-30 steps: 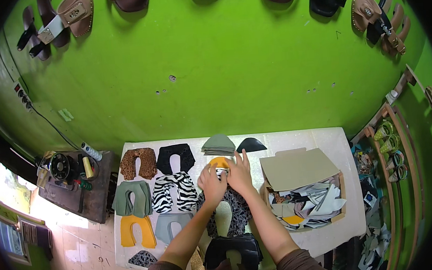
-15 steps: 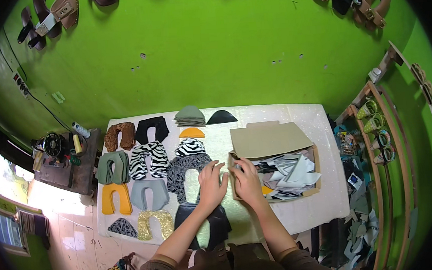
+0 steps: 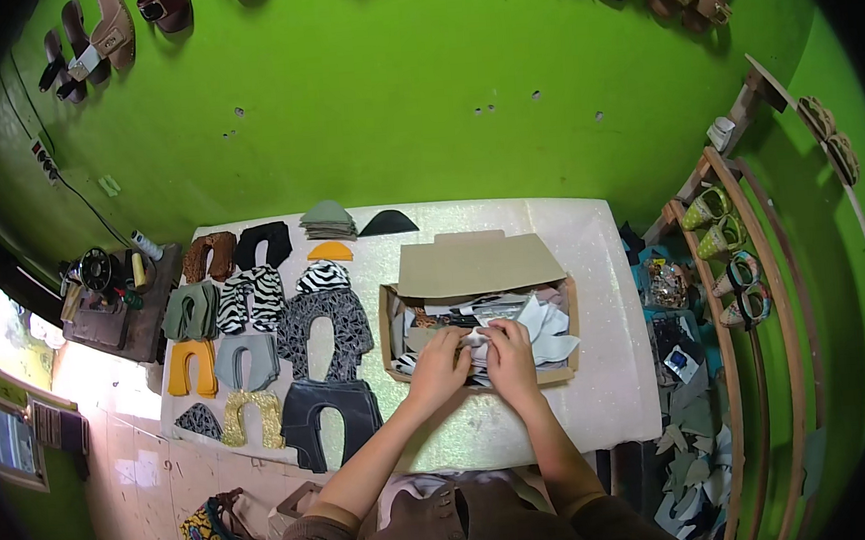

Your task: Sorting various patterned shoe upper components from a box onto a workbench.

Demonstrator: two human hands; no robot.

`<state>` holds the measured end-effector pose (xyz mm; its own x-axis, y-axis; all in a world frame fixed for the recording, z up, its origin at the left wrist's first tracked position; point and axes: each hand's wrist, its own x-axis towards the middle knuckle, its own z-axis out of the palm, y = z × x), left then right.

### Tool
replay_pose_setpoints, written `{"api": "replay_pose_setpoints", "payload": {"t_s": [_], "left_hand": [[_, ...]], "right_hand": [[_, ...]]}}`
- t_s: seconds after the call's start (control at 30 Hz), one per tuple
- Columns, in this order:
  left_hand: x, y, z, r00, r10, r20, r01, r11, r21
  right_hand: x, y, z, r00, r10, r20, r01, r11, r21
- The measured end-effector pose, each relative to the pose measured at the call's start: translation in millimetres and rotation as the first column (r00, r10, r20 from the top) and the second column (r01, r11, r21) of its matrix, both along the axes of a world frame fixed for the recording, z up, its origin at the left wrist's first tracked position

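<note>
An open cardboard box (image 3: pixel 571 366) full of mixed material scraps (image 3: pixel 553 322) stands on the table, its lid flap (image 3: pixel 482 264) folded back. Over the near side of the box, my left hand (image 3: pixel 440 372) and my right hand (image 3: pixel 510 357) are close together. Their fingers are bent and pinch at a small whitish scrap (image 3: pixel 475 338) between them. Left of the box lie dark U-shaped pieces (image 3: pixel 302 415), a grey patterned U-shaped piece (image 3: pixel 294 325) and a zebra-print half-round piece (image 3: pixel 323 275).
More U-shaped stacks, such as yellow (image 3: pixel 183 373) and gold (image 3: pixel 232 421), lie on the white-covered table (image 3: pixel 602 399). Half-round green pieces (image 3: pixel 327 222) sit at the back. A sewing machine (image 3: pixel 100 273) stands left; a wooden rack (image 3: pixel 727 350) with sandals stands right.
My hands have moved from the box's left edge to over its contents, and now pinch a whitish scrap. The view has shifted right, and the box looks straighter to the table.
</note>
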<state>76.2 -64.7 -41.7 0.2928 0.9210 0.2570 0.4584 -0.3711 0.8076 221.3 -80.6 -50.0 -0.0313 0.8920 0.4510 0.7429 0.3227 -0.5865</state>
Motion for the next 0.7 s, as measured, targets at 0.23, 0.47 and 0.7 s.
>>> {"api": "replay_pose_setpoints", "payload": {"t_s": [0.23,0.47,0.7], "left_hand": [[33.8,-3.5,-9.5,0.984,-0.080,-0.158,0.096,0.990,0.099],[48.9,7.5,-9.7,0.965,-0.094,-0.246,0.124,0.986,0.109],[44.2,17.3,-0.3,0.993,-0.054,-0.106,0.067,0.991,0.119]], "right_hand": [[47.4,-13.2,17.3,0.938,0.069,0.339,-0.035,0.994,-0.107],[81.7,14.7,17.7,0.826,0.266,0.497,-0.162,0.956,-0.243],[90.7,43.8,34.1,0.940,0.337,0.058,-0.300,0.894,-0.333]]}}
